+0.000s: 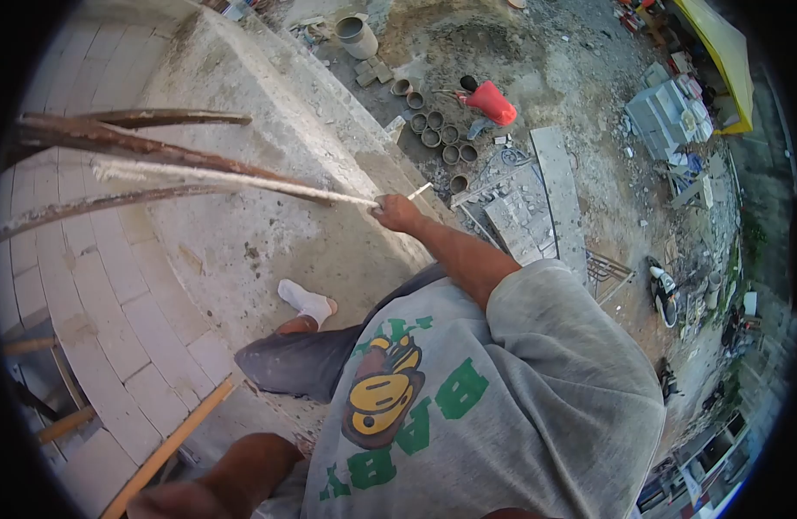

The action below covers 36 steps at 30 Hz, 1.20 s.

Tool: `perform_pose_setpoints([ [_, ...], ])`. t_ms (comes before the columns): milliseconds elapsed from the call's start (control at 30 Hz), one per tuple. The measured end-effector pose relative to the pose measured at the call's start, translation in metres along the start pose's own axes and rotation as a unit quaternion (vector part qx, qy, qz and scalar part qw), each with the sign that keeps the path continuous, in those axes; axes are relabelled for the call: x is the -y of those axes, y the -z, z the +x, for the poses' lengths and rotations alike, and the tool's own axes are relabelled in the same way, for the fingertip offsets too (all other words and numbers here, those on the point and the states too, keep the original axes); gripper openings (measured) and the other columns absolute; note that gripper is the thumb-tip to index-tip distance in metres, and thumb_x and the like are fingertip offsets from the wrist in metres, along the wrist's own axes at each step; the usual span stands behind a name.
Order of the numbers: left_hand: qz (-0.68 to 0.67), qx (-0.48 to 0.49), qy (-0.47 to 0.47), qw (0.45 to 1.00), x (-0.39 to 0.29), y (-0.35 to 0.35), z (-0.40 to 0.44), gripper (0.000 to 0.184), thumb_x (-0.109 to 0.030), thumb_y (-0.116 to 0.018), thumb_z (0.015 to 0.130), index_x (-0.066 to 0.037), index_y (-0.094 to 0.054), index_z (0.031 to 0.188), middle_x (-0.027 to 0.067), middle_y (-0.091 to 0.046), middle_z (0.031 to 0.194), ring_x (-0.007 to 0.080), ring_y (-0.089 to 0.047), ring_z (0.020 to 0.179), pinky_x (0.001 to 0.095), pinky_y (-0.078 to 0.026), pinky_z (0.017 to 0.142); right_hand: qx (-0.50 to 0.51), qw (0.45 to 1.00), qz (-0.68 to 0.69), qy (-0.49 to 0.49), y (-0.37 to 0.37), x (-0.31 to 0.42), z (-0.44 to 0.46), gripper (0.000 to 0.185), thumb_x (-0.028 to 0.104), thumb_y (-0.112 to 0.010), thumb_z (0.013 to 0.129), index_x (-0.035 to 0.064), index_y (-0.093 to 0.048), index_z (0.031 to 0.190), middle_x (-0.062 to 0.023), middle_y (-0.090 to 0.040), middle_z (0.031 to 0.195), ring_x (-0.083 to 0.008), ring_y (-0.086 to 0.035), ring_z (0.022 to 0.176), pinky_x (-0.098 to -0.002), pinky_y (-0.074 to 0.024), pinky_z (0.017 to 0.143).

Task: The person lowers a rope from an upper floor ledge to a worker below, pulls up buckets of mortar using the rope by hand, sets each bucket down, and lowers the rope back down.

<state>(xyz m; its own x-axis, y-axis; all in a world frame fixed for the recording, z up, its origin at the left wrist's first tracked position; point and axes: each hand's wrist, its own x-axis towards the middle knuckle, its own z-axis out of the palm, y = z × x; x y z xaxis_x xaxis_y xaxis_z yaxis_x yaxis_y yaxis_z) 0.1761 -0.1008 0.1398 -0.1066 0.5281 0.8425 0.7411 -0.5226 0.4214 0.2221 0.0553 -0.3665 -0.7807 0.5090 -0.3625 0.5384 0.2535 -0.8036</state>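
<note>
My right hand (398, 214) is closed around a white rope (268, 182). On the left the rope stretches over rusty curved metal bars (173, 154) to a frayed part, and a short piece sticks out past my fist. At the bottom left edge is my left arm (251, 463), bent and blurred; its fingers cannot be made out, nor anything they might hold. A foot in a white sock (305, 300) rests on a rough concrete ledge (243, 251), beside a wall of pale blocks (113, 320).
Far below the ledge edge, a person in a red top (493, 102) bends near several round pots (431, 137). A large cylinder (356, 38), long boards (558, 195), pale stacked boxes (662, 117) and a yellow sheet (723, 52) lie around. A wooden strip (169, 450) borders the blocks.
</note>
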Motion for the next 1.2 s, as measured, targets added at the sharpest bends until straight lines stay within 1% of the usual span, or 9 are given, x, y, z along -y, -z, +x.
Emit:
perform_pose_setpoints([
  [100, 0.034, -0.025, 0.200, 0.979, 0.034, 0.030, -0.039, 0.034, -0.022, -0.046, 0.089, 0.007, -0.056, 0.104, 0.0144, -0.058, 0.096, 0.0168, -0.054, 0.079, 0.0372, -0.042, 0.082, -0.050, 0.998, 0.027, 0.013, -0.019, -0.007, 0.006, 0.032, 0.035, -0.055, 0.079, 0.0050, -0.061, 0.085, -0.0206, -0.061, 0.078, -0.0372, -0.059, 0.078, -0.0444, -0.0459, 0.072],
  [233, 0.354, 0.009, 0.442, 0.824, 0.078, 0.038, -0.105, 0.027, -0.014, -0.051, 0.088, 0.006, -0.055, 0.107, 0.0151, -0.061, 0.093, 0.0163, -0.056, 0.076, 0.0286, -0.046, 0.073, -0.063, 0.997, 0.049, -0.006, -0.012, -0.005, 0.009, 0.030, 0.034, -0.056, 0.079, 0.0040, -0.061, 0.083, -0.0204, -0.062, 0.079, -0.0368, -0.059, 0.079, -0.0446, -0.0460, 0.072],
  [400, 0.330, -0.003, 0.587, 0.739, 0.089, 0.060, -0.174, 0.021, -0.012, -0.052, 0.088, 0.000, -0.060, 0.102, 0.0096, -0.062, 0.091, 0.0160, -0.057, 0.074, 0.0281, -0.047, 0.067, -0.127, 0.990, 0.006, -0.063, -0.003, -0.019, 0.030, 0.028, 0.030, -0.058, 0.078, 0.0020, -0.060, 0.079, -0.0216, -0.061, 0.082, -0.0379, -0.059, 0.078, -0.0464, -0.0466, 0.067],
  [500, 0.472, 0.080, 0.567, 0.671, 0.078, 0.092, -0.197, 0.023, -0.023, -0.059, 0.081, -0.003, -0.063, 0.092, 0.0152, -0.061, 0.083, 0.0280, -0.058, 0.074, 0.0359, -0.046, 0.070, -0.224, 0.970, 0.081, -0.054, 0.011, -0.028, 0.042, 0.028, 0.028, -0.058, 0.080, 0.0004, -0.059, 0.084, -0.0204, -0.061, 0.084, -0.0364, -0.060, 0.078, -0.0455, -0.0463, 0.067],
  [533, 0.463, 0.028, 0.516, 0.720, 0.082, 0.098, -0.206, 0.025, -0.026, -0.060, 0.080, -0.003, -0.063, 0.089, 0.0152, -0.062, 0.080, 0.0298, -0.058, 0.071, 0.0361, -0.046, 0.068, -0.189, 0.981, 0.029, -0.041, 0.038, -0.007, 0.043, 0.024, 0.021, -0.054, 0.081, 0.0009, -0.060, 0.092, -0.0201, -0.061, 0.086, -0.0328, -0.060, 0.078, -0.0432, -0.0464, 0.068],
  [667, 0.399, -0.086, 0.537, 0.738, 0.080, 0.098, -0.192, 0.030, -0.034, -0.057, 0.085, -0.007, -0.064, 0.095, 0.0096, -0.063, 0.075, 0.0196, -0.062, 0.070, 0.0303, -0.047, 0.066, -0.279, 0.926, 0.220, 0.128, 0.126, 0.099, 0.067, 0.025, 0.019, -0.052, 0.086, -0.0031, -0.058, 0.076, -0.0099, -0.050, 0.050, -0.0209, -0.051, 0.049, -0.0362, -0.0391, 0.049],
  [933, 0.394, -0.065, 0.468, 0.788, 0.080, 0.113, -0.185, 0.021, -0.024, -0.053, 0.088, -0.005, -0.060, 0.094, 0.0065, -0.059, 0.078, 0.0182, -0.057, 0.071, 0.0280, -0.045, 0.063, -0.337, 0.804, 0.314, 0.376, 0.255, 0.285, 0.020, 0.027, 0.021, -0.048, 0.089, -0.0039, -0.056, 0.084, -0.0081, -0.050, 0.061, -0.0153, -0.047, 0.058, -0.0314, -0.0362, 0.054],
  [1167, 0.455, -0.070, 0.493, 0.739, 0.063, 0.117, -0.192, 0.027, -0.031, -0.058, 0.084, -0.007, -0.065, 0.093, 0.0059, -0.063, 0.073, 0.0125, -0.059, 0.065, 0.0267, -0.046, 0.064, -0.332, 0.809, 0.293, 0.386, 0.260, 0.295, 0.015, 0.023, 0.019, -0.051, 0.088, -0.0030, -0.058, 0.084, -0.0061, -0.049, 0.061, -0.0135, -0.044, 0.058, -0.0300, -0.0350, 0.055],
  [1200, 0.492, -0.034, 0.518, 0.699, 0.060, 0.116, -0.191, 0.027, -0.032, -0.058, 0.084, -0.007, -0.065, 0.090, 0.0095, -0.063, 0.074, 0.0213, -0.061, 0.067, 0.0307, -0.047, 0.063, -0.311, 0.816, 0.319, 0.368, 0.259, 0.297, 0.009, 0.023, 0.019, -0.052, 0.088, -0.0024, -0.057, 0.081, -0.0064, -0.049, 0.061, -0.0137, -0.044, 0.059, -0.0305, -0.0352, 0.055],
])
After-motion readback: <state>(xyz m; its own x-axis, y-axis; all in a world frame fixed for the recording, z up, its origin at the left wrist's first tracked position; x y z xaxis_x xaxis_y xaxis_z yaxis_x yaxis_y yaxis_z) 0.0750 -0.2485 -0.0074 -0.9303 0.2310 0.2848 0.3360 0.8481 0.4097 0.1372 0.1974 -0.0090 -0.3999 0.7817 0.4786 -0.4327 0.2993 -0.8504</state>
